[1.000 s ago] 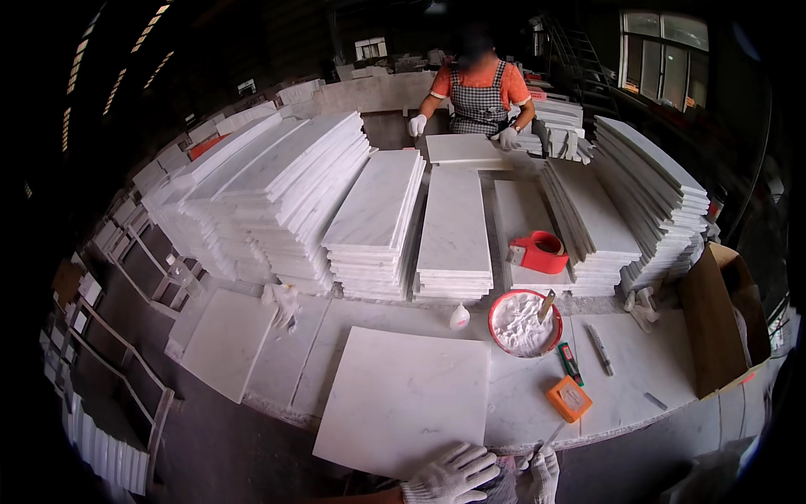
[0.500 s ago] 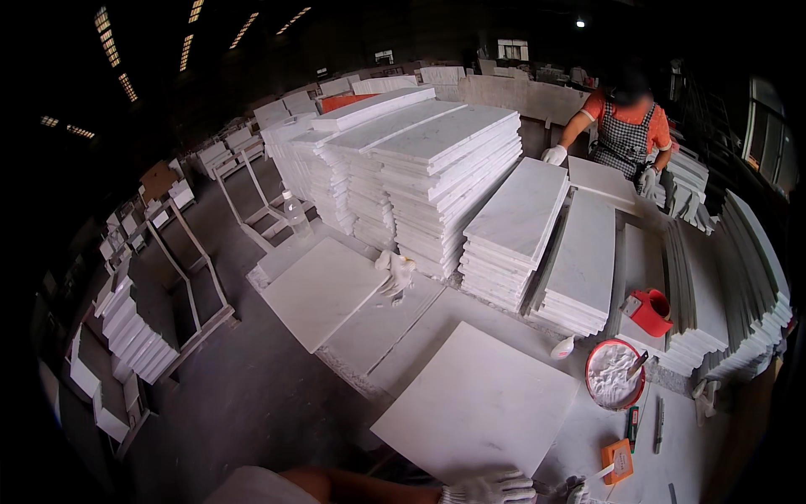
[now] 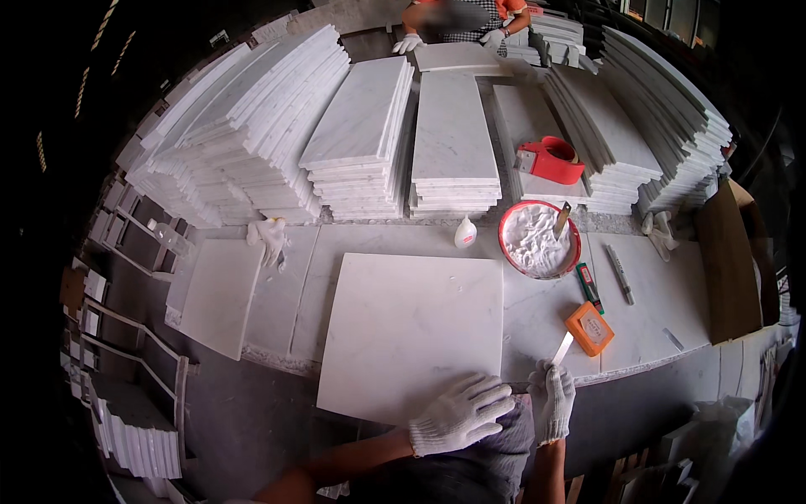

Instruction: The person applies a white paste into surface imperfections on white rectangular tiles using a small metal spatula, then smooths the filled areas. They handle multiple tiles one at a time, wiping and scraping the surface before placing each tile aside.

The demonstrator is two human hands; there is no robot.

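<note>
A white stone slab (image 3: 411, 328) lies on the bench straight in front of me. My left hand (image 3: 462, 414), in a white knit glove, rests over its near right corner, fingers stretched and open, holding nothing. To the right of the slab, my gloved right hand (image 3: 552, 399) is closed around a thin flat scraper blade (image 3: 562, 349) that points up and away. Just beyond the blade sits an orange box (image 3: 589, 329). Farther back stands a red-rimmed bucket (image 3: 501, 231) of white paste, with a putty knife (image 3: 562, 220) stuck in it.
Stacked slabs (image 3: 357, 118) line the far side, with a red tape dispenser (image 3: 550, 160) on one stack. A white bottle (image 3: 465, 233), green box cutter (image 3: 589, 288) and marker (image 3: 620, 274) lie nearby. A cardboard box (image 3: 730, 260) stands right. Beyond the stacks is a co-worker's gloved hand (image 3: 408, 43).
The view has swung right and down, bringing both my hands farther into the picture. The scraper blade in my right hand now shows clearly beside the orange box.
</note>
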